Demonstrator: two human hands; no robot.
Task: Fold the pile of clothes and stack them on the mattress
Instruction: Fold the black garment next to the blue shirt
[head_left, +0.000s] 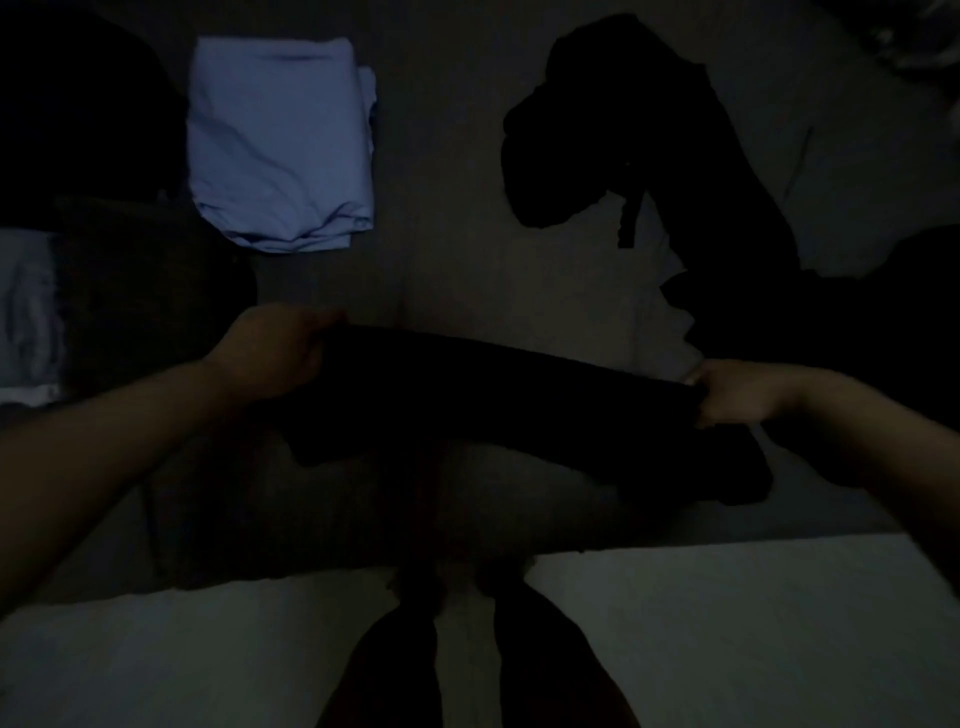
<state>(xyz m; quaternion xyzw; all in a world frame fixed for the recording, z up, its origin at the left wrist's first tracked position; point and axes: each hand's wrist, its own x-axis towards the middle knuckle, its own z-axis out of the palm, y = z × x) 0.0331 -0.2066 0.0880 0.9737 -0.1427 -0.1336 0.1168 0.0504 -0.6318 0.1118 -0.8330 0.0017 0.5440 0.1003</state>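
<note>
Mattress (457, 249) filled the head view from edge to edge, its near border running across the lower frame, with pale floor (727, 623) below it. Open sheet lay in the middle, between the folded things on the left and the dark heap on the right, and that was the one free lane. Both arms reached in from the bottom corners, spread wide. The left hand (275, 348) was up and turned inward, fingers curled round one end of a dark garment (509, 400). The right hand (737, 392) sat a little lower and pinched the other end, thumb on top. The garment stretched taut between them as a long band, sloping down to the right and held above the sheet, with a loose corner hanging below the right hand. Dim light hid what kind of garment it was. At upper left a folded light-blue garment (280, 145) lay flat on the mattress. Just beside it sat a dark folded pile (150, 280), with a pale cloth (28, 317) at the left edge. At upper right an unfolded dark heap (649, 140) sprawled toward the right edge, near the right hand. Two dark legs (467, 665) stood at the bottom centre on the floor.
</note>
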